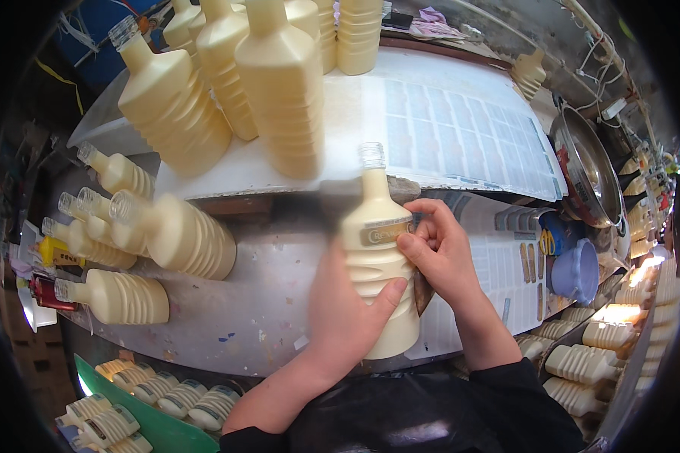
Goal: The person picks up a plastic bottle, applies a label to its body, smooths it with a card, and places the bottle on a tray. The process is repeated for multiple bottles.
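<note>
A cream plastic bottle (pixel 381 332) with a ribbed body and clear threaded neck stands upright in front of me, slightly tilted. My left hand (pixel 340 309) grips its left side, thumb across the front; the fingers are blurred. Across the bottle's shoulder runs a brown and gold label (pixel 387 232). The thumb of my right hand (pixel 442 253) presses at the label's right end, with the other fingers curled. From under this hand juts a brown flat piece (pixel 424 293), seemingly held in the palm; its kind is partly hidden.
Several tall cream bottles (pixel 283 90) stand on the raised white board (pixel 347 98), beside a sheet of labels (pixel 453 128). More bottles (pixel 128 297) crowd the left. At right are a lilac bucket (pixel 576 272), a metal pan (pixel 593 162) and yellow-handled scissors (pixel 548 241). Bottles fill a green container (pixel 151 423).
</note>
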{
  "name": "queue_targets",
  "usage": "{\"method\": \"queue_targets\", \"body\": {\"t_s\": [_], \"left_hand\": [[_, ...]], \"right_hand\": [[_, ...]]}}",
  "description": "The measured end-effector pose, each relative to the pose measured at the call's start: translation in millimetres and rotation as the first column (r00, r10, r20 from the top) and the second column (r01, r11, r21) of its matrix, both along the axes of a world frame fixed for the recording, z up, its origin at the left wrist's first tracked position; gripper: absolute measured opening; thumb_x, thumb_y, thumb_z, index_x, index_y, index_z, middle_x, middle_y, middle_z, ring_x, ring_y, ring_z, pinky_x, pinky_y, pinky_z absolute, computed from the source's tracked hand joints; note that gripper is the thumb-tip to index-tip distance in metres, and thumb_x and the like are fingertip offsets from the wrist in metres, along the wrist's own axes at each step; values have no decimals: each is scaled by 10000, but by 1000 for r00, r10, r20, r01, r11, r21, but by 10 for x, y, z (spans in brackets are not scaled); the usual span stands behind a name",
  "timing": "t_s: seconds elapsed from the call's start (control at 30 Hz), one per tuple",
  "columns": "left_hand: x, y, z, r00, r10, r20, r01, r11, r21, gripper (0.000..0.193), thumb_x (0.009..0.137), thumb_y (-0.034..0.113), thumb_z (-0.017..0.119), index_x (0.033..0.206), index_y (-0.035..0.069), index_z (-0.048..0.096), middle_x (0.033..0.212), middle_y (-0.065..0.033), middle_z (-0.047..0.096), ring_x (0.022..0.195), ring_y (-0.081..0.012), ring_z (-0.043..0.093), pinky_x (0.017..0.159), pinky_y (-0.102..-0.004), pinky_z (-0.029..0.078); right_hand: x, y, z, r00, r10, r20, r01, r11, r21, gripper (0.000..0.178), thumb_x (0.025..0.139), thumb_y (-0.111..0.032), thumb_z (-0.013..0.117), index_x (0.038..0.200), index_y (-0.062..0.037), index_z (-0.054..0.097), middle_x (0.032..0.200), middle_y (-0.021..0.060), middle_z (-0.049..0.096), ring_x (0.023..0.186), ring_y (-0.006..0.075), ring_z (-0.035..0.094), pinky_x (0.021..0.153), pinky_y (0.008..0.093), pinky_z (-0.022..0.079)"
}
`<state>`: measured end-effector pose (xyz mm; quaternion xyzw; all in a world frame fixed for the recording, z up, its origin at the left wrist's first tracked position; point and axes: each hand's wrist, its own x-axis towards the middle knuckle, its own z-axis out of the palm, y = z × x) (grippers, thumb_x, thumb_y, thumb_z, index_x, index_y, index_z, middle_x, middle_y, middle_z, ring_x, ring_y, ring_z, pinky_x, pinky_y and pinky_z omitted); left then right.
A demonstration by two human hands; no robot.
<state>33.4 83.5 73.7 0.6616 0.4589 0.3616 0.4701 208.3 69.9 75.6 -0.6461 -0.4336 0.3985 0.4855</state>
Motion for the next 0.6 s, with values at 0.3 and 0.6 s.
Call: {"method": "queue_targets", "body": {"t_s": [0.3,0.6], "left_hand": [[-114,57,-195,977,-30,212,82,967,-241,704,834,280,809,1399,18,480,1248,-185,657,1150,-298,660,987,-405,514],[-137,83,-317,945,-32,326,154,922,-355,759,843,166,747,1489,-2,387,1332,-182,601,1245,-262,594,1059,-401,473]], "right_hand": [[179,-60,-106,979,-15,-205,1,998,-69,351,1061,-299,575,1276,-22,579,764,-54,516,678,40,475,613,206,424],[233,-94,-189,926,110,-361,-135,990,-45,431,1087,-315,472,1325,17,611,872,-34,562,812,54,515,752,208,444]]}}
